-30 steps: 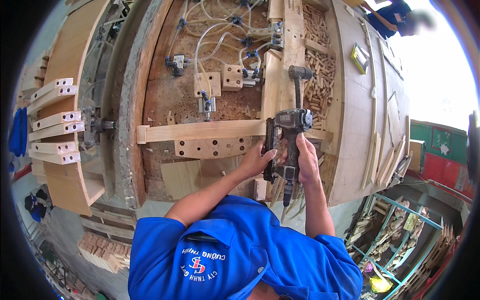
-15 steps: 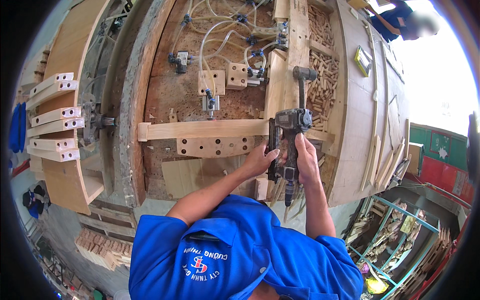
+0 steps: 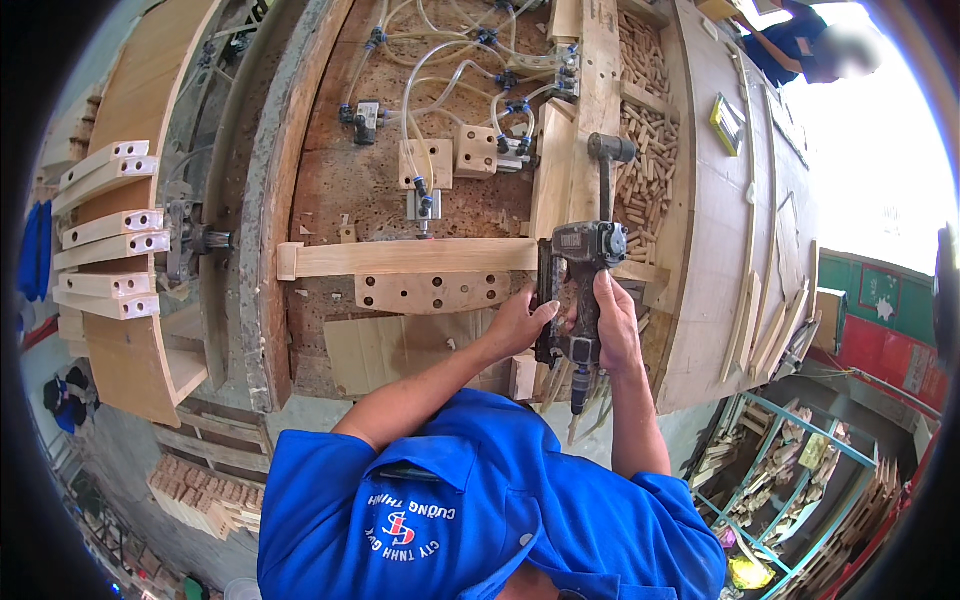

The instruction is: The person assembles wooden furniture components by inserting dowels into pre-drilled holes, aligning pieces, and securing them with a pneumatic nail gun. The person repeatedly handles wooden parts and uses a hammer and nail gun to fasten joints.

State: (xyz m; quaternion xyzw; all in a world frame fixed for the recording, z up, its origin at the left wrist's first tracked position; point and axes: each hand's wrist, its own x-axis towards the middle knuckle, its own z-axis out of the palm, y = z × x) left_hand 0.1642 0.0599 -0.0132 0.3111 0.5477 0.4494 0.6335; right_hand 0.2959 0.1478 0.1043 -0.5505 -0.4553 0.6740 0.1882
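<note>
My right hand [image 3: 618,325] is wrapped around the grip of a black air nail gun [image 3: 583,262], held at the right end of a light wooden bar. Close against the gun's long narrow magazine is my left hand [image 3: 522,320], its thumb and fingers closed on that side; the fingertips are partly hidden. The wooden bar [image 3: 410,258] lies crosswise on the bench, with a small block at its left end. Just nearer to me sits a curved wooden piece [image 3: 432,292] with several dark holes. A small air cylinder [image 3: 424,205] points at the bar's far side.
Clear hoses [image 3: 440,45] loop across the back of the bench. Wooden dowels [image 3: 648,165] fill a trough at right. Drilled wooden parts [image 3: 115,240] stand on a plywood piece at left. A cardboard sheet [image 3: 375,355] lies nearest me. Another person [image 3: 790,45] is at far right.
</note>
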